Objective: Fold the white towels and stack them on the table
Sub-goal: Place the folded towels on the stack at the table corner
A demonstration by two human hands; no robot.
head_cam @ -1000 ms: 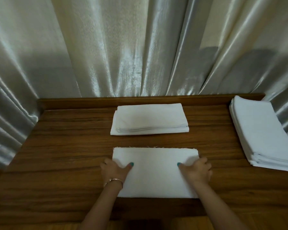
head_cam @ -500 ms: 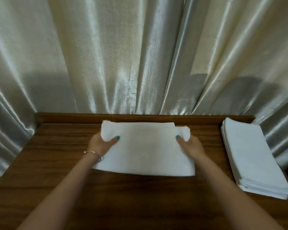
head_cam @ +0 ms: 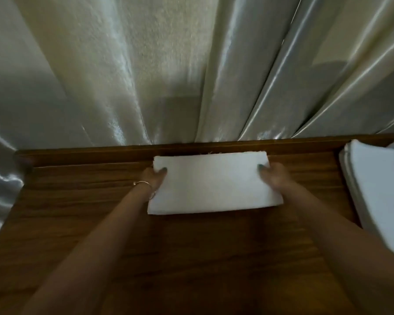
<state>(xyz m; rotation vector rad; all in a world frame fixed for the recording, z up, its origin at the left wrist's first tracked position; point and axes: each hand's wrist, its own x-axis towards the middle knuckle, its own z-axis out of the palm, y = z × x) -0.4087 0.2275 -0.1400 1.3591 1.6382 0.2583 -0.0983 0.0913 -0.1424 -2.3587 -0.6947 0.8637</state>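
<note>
A folded white towel [head_cam: 214, 183] lies flat at the back middle of the wooden table [head_cam: 191, 258], covering the stack of folded towels that stood there. My left hand [head_cam: 155, 180] grips its left edge, thumb on top. My right hand [head_cam: 273, 178] grips its right edge the same way, thumb on the cloth. Both arms reach forward from the bottom of the view. The stack beneath is hidden apart from a thin layered edge at the front right corner.
A second pile of white towels [head_cam: 378, 192] lies along the table's right side. A raised wooden lip [head_cam: 100, 152] runs along the back edge. Shiny grey curtains [head_cam: 168, 76] hang right behind the table and at the left.
Both hands lifted the folded towel from the front of the table, carried it away from me and set it down on the stack at the back. The camera tilted up.
</note>
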